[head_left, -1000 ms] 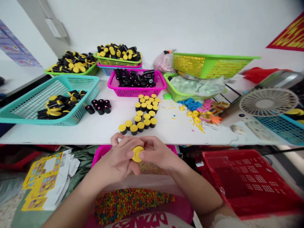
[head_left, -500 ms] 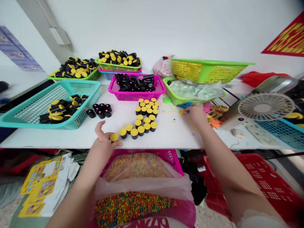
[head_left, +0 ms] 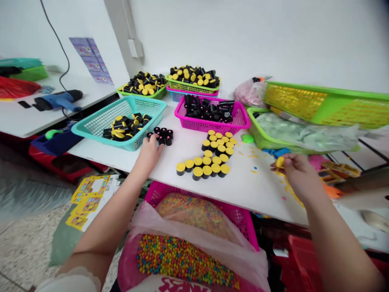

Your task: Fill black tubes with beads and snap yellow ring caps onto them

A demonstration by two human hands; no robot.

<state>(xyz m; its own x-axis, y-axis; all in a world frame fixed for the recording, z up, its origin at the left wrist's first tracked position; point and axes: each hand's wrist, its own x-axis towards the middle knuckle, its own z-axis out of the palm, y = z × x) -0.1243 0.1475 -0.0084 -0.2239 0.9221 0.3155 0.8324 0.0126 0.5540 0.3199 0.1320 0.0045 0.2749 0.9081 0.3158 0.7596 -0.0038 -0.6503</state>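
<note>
Overall, the hands were well apart above the white desk [head_left: 249, 194]. The left hand [head_left: 150, 153] lay over the small cluster of black cylinders [head_left: 163, 135] with pink-dotted tops, its fingers at the nearest left members; whether they had closed on one could not be told. The right hand [head_left: 298, 173], at the right of the desk, held a yellow disc [head_left: 280, 162] pinched between thumb and fingers, near the blue pieces [head_left: 277, 152]. Between the hands, yellow-capped cylinders [head_left: 207, 160] stood upright in an irregular group, caps uppermost. Behind this group, a magenta basket [head_left: 209, 126] contained loose black cylinders, with a bright green piece [head_left: 247, 138] near its right front corner. To the left, a teal basket [head_left: 111, 109] held further yellow-capped cylinders, lying jumbled; two green baskets at the rear were heaped with the same. Below the desk's front edge, a deep-pink basket [head_left: 253, 233] held a translucent bag [head_left: 212, 237] of multicoloured beads [head_left: 182, 257]. A blue power tool [head_left: 59, 100] rested on a separate table [head_left: 18, 121] at far left.
</note>
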